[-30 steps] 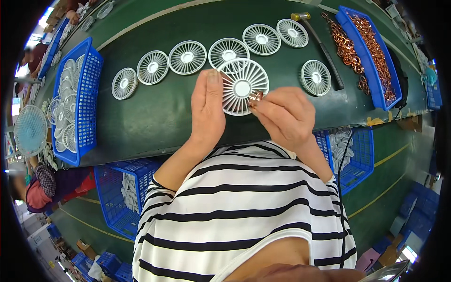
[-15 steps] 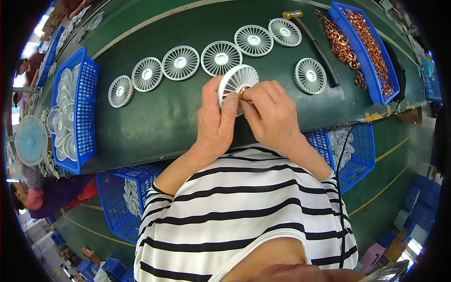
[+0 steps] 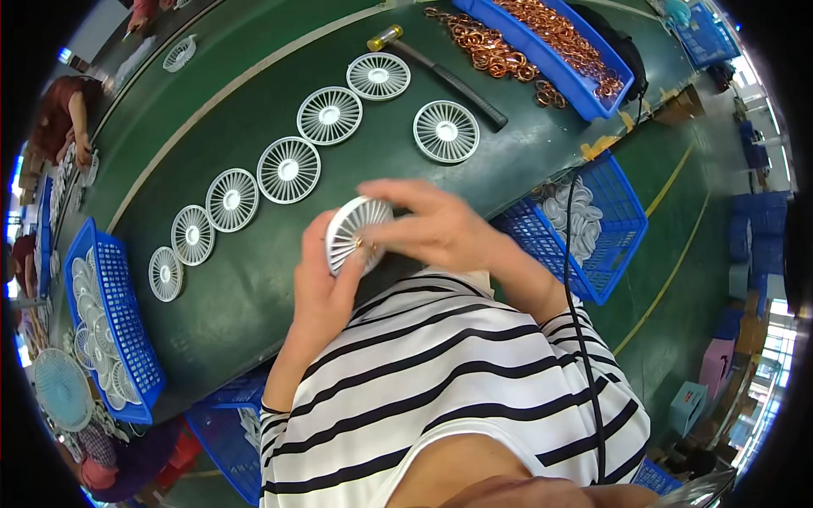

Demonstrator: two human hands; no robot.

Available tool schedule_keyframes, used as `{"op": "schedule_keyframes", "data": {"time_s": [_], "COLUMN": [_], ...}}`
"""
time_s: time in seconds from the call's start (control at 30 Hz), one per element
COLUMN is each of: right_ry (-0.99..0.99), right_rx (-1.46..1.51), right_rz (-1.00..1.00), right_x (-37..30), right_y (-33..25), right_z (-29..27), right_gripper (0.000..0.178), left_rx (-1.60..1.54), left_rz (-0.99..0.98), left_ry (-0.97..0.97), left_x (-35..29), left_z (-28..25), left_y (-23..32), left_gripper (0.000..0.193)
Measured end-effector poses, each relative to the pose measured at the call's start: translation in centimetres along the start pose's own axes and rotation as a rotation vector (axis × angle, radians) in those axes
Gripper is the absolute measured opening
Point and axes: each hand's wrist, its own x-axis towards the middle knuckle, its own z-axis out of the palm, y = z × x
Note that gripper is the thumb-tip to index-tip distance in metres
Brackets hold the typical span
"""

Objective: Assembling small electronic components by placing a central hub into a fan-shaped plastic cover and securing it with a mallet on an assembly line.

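My left hand [image 3: 318, 284] is closed on the edge of a white slotted disc [image 3: 343, 227], tilted up off the table. A small copper-coloured ring [image 3: 359, 243] shows at the disc's hub, near my left thumb. Over the disc's right side lies my right hand [image 3: 436, 227], one finger along the upper rim and others across the hub. Motion smears those fingers, so their grip is unclear. Several like discs, one of them a ribbed disc [image 3: 289, 170], run in a slanting row beyond my hands. Another slotted disc [image 3: 446, 131] lies apart, near a hammer.
The yellow-headed hammer [image 3: 453, 83] rests on the green table [image 3: 229, 313]. Copper rings [image 3: 491, 49] are heaped beside a blue tray [image 3: 603, 108] of more. A blue basket [image 3: 127, 313] of discs stands left; another blue basket [image 3: 622, 216] sits below the table's right edge. A black cable [image 3: 584, 339] hangs nearby.
The view has turned, so the table and row now slant. My right hand has shifted from pinching at the hub to reaching across the disc, blurred. My left hand still holds the disc.
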Motion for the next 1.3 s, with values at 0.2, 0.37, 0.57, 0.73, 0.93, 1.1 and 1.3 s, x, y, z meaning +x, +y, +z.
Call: {"op": "schedule_keyframes", "data": {"time_s": [0.2, 0.37, 0.57, 0.73, 0.93, 1.1, 1.3], "right_ry": [0.579, 0.470, 0.472, 0.420, 0.364, 0.439, 0.657], "right_rx": [-0.984, -1.145, -1.108, -1.131, -1.105, -0.953, -0.691], "right_rz": [0.365, 0.922, 0.883, 0.719, 0.600, 0.606, 0.724], "right_x": [-2.2, -7.3, -5.1, -5.2, -7.0, -8.7, -8.3], "right_y": [8.7, 15.6, 13.8, 14.5, 16.2, 17.0, 14.5], "right_z": [-10.3, -17.1, -14.9, -14.6, -15.8, -16.8, -15.4], "right_gripper": [0.026, 0.039, 0.036, 0.022, 0.026, 0.033, 0.034], "left_rx": [0.905, 0.836, 1.152, 1.137, 0.884, 0.886, 1.319], "left_rz": [0.307, 0.188, 0.244, 0.319, 0.524, 0.607, 0.142], "left_ry": [-0.209, -0.290, -0.197, -0.255, -0.093, 0.281, 0.822], "left_x": [2.0, 2.9, 6.6, 9.9, 9.1, 4.2, -2.3], "left_z": [1.1, -0.9, -4.9, -7.2, -9.2, -15.3, -31.0], "left_y": [-1.3, -0.5, -5.8, -7.3, -8.4, -3.7, -1.1], "left_gripper": [0.040, 0.054, 0.050, 0.047, 0.044, 0.032, 0.025]}}
